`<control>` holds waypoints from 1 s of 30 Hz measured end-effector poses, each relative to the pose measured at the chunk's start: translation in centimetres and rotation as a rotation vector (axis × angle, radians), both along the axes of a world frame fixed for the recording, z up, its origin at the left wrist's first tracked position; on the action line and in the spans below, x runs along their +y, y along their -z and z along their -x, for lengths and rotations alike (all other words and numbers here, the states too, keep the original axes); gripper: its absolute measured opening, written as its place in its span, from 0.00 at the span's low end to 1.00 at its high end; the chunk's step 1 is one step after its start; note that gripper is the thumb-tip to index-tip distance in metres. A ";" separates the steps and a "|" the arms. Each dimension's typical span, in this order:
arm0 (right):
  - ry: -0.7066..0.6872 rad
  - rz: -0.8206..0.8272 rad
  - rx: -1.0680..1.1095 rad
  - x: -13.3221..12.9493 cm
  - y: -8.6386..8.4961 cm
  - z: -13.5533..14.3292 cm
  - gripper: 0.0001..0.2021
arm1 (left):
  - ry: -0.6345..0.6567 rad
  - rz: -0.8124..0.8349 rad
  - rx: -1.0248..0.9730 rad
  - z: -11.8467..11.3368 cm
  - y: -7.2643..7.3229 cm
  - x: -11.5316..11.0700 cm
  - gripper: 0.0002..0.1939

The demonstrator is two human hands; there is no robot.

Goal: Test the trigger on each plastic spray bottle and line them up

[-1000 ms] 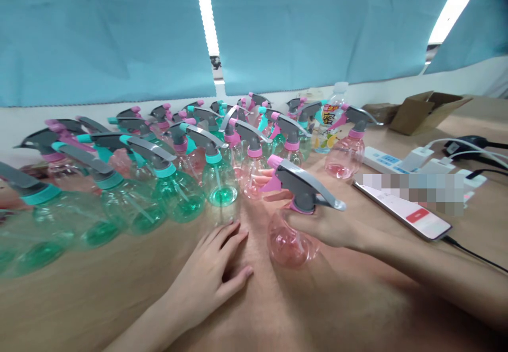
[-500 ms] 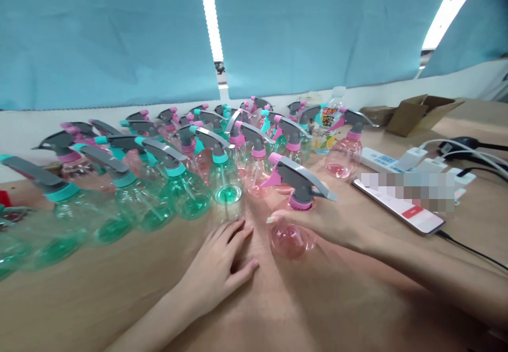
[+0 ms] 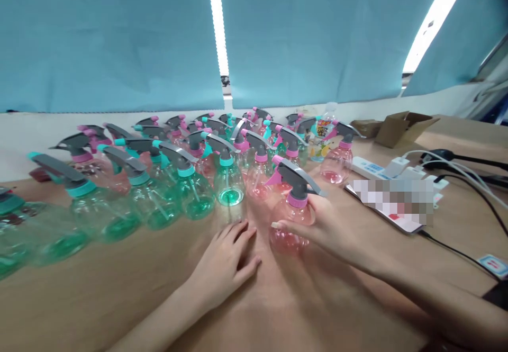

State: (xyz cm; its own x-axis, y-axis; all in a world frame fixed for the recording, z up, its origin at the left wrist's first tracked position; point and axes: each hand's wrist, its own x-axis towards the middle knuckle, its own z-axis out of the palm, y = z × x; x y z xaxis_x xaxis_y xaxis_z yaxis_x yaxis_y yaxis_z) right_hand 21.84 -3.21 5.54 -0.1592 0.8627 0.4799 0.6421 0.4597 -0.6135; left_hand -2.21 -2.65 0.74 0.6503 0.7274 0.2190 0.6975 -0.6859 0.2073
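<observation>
My right hand (image 3: 321, 225) is wrapped around the body of a pink spray bottle (image 3: 289, 238), thumb in front; its far fingers are hidden behind the bottle. The bottle is upright, with a grey head and pink trigger and collar. My left hand (image 3: 228, 256) lies on the table with fingers spread, holding nothing. Just beyond its fingertips stands a green spray bottle (image 3: 229, 185) with a turquoise collar. Another pink spray bottle (image 3: 260, 180) stands behind the held one.
Green and pink spray bottles crowd the left and back of the wooden table (image 3: 130, 288). To the right are another pink spray bottle (image 3: 336, 164), a phone (image 3: 405, 225), a power strip (image 3: 367, 168) with cables, and an open cardboard box (image 3: 402, 128). A labelled drink bottle (image 3: 322, 135) stands behind.
My right hand has slid lower on the pink spray bottle, from near the collar to around its body. My left hand stays flat on the table. The camera view has shifted slightly.
</observation>
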 end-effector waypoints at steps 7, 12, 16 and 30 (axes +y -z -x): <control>0.040 0.023 -0.048 -0.2 -0.6 -4.5 0.16 | 0.079 -0.038 -0.014 -1.1 0.0 -1.6 0.20; 0.189 0.078 -0.045 0.7 -0.8 -9.4 0.14 | 0.115 -0.049 -0.016 -2.2 -0.2 -1.8 0.20; 0.281 0.079 0.018 3.0 -0.4 -12.1 0.19 | 0.139 -0.030 -0.005 -3.9 -0.1 -1.1 0.20; 0.271 0.049 -0.004 10.8 0.0 -12.4 0.23 | 0.236 0.062 -0.079 -13.2 0.0 3.8 0.19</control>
State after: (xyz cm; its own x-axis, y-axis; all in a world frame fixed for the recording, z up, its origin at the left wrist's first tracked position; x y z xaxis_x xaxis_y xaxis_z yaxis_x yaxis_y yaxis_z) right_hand 34.19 7.58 5.57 0.0789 0.8964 0.4361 0.7401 0.2404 -0.6280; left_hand 10.96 1.17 0.72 0.7863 0.5712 0.2353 0.4996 -0.8120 0.3017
